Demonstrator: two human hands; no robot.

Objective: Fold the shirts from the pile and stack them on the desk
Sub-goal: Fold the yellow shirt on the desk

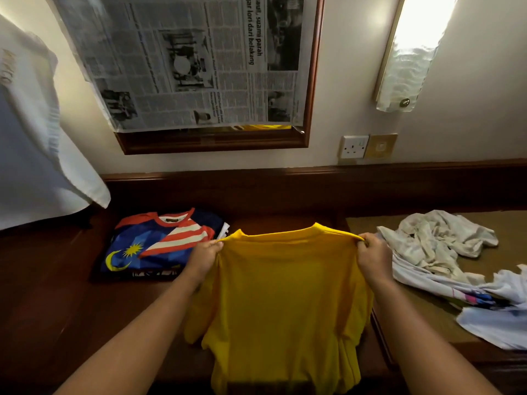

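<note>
Now I see my left hand (206,253) and right hand (372,253) each pinching a shoulder of the yellow shirt (285,295), hanging above the tabletop (57,295).

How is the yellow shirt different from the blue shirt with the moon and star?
The yellow shirt is held up, hanging open; the blue shirt lies folded on the desk. The yellow shirt is plain, while the blue shirt has red and white stripes, a moon and a star. The left hand and right hand pinch the yellow shirt's shoulders; nothing touches the blue one. Both have round necklines.
</note>
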